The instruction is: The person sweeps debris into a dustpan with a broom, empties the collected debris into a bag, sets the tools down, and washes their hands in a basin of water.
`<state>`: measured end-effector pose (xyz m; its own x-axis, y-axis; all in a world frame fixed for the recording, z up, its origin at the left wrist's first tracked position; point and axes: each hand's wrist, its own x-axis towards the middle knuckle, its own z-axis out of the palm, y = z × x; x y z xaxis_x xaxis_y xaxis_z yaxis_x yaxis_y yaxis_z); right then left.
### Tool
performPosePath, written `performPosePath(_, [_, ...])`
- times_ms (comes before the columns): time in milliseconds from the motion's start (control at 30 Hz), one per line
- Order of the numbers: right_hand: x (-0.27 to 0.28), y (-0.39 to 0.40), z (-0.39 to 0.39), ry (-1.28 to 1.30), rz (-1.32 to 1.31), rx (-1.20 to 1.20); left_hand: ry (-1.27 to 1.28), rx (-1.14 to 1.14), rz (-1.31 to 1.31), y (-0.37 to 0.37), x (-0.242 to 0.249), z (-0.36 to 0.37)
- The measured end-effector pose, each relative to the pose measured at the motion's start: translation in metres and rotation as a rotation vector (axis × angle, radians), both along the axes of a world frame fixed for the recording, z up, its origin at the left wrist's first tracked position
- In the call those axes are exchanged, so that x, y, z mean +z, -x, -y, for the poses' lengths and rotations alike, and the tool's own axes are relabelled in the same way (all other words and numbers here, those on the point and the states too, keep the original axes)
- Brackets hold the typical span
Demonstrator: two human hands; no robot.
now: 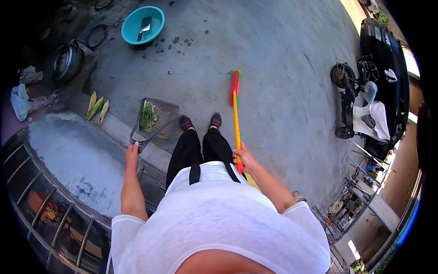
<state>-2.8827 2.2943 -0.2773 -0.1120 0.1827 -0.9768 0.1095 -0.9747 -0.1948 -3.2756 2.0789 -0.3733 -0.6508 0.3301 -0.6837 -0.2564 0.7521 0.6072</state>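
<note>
My left hand [132, 153] is closed round the dark handle of a dustpan [168, 112], which is in front of it and left of my feet. Green leafy scraps [148, 116] lie in the pan. In my right hand [246, 159], fingers wrapped round the lower end of its yellow-orange handle, is a broom [236, 116]. Its red head with green bristles points away from me over the grey floor, ahead and to the right of my shoes [215, 120].
A turquoise basin [157, 34] holding a cleaver [145, 26] stands ahead on the left. Several ears of corn [96, 108] lie beside a pale ledge [73, 155]. A two-wheeler [347, 102] and a black car [396, 86] are at the right, with cluttered shelving [349, 203] nearer me.
</note>
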Motion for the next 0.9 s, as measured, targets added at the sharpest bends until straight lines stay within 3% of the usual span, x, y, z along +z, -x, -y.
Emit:
performPosePath(133, [0.038,0.006,-0.021,0.141,-0.274,-0.050,0.043,-0.096,-0.053,-0.007,-0.006,-0.007])
performPosePath(300, [0.061,0.000,-0.051,0.104,-0.268,-0.036,-0.014,-0.063,-0.052,-0.016,-0.008,-0.006])
performPosePath(367, [0.070,0.003,-0.065,-0.043,-0.194,0.107,-0.047,-0.035,-0.003,-0.017,-0.018,0.004])
performPosePath(400, [0.068,0.005,-0.074,-0.036,-0.198,0.123,-0.042,-0.019,-0.007,-0.018,-0.017,0.004])
performPosePath(533, [0.044,0.033,-0.134,-0.314,0.062,0.581,-0.021,-0.002,-0.034,-0.022,-0.007,-0.007])
performPosePath(633, [0.003,0.066,-0.170,-0.391,0.117,0.697,-0.005,-0.071,-0.045,-0.020,-0.022,-0.002])
performPosePath(767, [-0.032,0.092,-0.168,-0.375,0.206,0.831,0.075,-0.127,-0.072,-0.018,-0.043,-0.012])
performPosePath(900, [-0.020,0.083,-0.104,-0.124,0.125,0.888,0.157,-0.261,-0.067,-0.014,-0.055,-0.030])
